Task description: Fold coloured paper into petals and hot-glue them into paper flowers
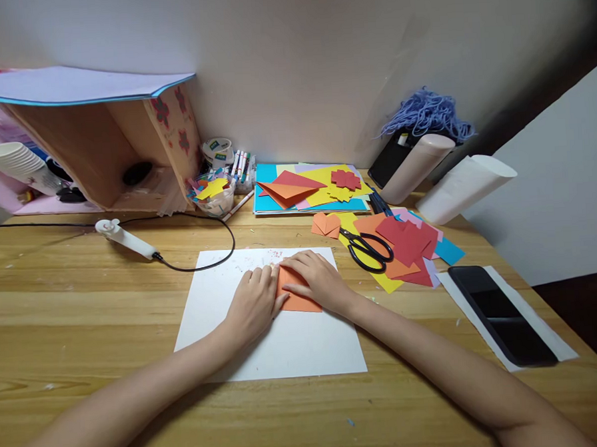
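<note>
as hands (253, 304) (319, 279) press, paper (301, 303) (orange) rests.

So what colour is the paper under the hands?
Orange paper, lying on a white sheet; clearest in the head view.

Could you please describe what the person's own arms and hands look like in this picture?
Both are bare: the left hand and right hand wear no gloves, and I can make out no rings. The left forearm and right forearm show no sleeve, watch or bracelet up to the picture's edge.
</note>
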A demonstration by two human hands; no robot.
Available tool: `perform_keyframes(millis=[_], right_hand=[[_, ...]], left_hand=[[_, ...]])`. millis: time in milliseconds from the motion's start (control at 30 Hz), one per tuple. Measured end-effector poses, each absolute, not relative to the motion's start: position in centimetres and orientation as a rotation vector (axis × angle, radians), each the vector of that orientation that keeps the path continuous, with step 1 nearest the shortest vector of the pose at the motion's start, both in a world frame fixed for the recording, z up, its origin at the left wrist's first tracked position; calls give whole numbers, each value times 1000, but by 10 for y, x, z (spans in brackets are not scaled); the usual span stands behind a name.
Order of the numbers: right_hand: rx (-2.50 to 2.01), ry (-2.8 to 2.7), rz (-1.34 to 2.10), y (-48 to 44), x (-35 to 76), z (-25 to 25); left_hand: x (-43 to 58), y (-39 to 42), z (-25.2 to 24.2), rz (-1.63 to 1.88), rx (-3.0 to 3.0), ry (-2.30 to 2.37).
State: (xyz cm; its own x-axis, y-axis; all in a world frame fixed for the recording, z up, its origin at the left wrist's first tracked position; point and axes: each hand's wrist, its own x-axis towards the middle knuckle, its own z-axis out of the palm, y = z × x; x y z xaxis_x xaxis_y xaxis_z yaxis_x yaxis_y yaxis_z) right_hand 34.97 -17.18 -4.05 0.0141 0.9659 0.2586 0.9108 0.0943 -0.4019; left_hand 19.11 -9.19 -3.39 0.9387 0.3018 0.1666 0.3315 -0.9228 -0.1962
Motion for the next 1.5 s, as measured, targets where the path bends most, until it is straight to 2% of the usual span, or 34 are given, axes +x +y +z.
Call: perform_keyframes(millis=[367,667,1267,1400,1500], right_hand=[[-1893,-1933,-1,-174,348,-43],[-1953,-1934,-64,-177,346,-46],[-1857,-1763,111,-177,353,-46],[-1797,-1667,154,-177,356,-44],[-1694,-1667,134,-179,356,-41]], left_hand=[[192,-90,-35,-398,-2686,-233],[190,-91,-35,-379,-2631,-142],[194,-60,-40,-636,-3496,-992],[195,-60,-35,-667,-3578,-1025],[194,-63,-30,-853,-3585,-902]])
